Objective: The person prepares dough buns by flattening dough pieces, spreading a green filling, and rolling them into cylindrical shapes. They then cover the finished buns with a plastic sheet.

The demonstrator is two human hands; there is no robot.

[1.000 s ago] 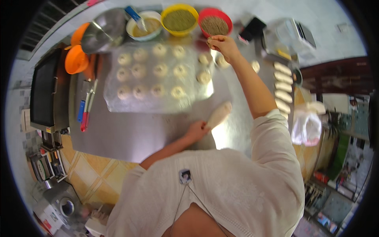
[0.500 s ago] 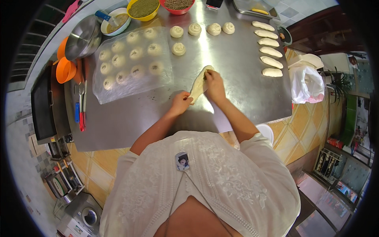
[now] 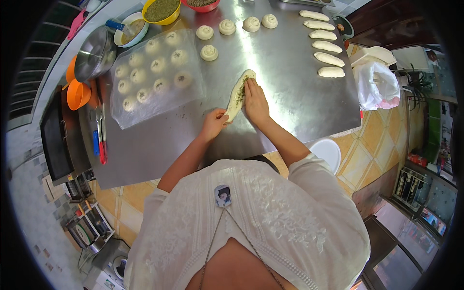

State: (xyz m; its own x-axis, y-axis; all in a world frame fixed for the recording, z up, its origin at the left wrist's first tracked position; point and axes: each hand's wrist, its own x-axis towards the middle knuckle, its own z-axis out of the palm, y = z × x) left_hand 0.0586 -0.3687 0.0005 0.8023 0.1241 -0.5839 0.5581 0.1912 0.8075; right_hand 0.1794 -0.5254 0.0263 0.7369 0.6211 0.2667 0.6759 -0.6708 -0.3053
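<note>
A long flattened strip of dough [image 3: 236, 96] lies slantwise on the steel table, with dark green crumbly filling spread along its right side. My left hand [image 3: 213, 124] pinches the near end of the strip between thumb and fingers. Stretched out and held together, the fingers of my right hand [image 3: 256, 104] rest on the filling and the strip's right edge, near its far end. They partly hide the filling. Beyond the strip sit several coiled dough rounds [image 3: 209, 52]. Several long pale dough rolls [image 3: 327, 46] lie in a column at the right.
Clear plastic sheeting [image 3: 195, 92] covers several filled dough rounds on the left. Behind it stand a yellow bowl of green filling [image 3: 162, 11], a red bowl [image 3: 202, 7] and a white bowl [image 3: 131, 30]. Red-handled tongs [image 3: 102, 151] lie near the table's left edge.
My right hand has gone from a pinch at the strip's upper part to fingers laid along it. More green filling shows, spread lengthwise. My left hand still pinches the near end.
</note>
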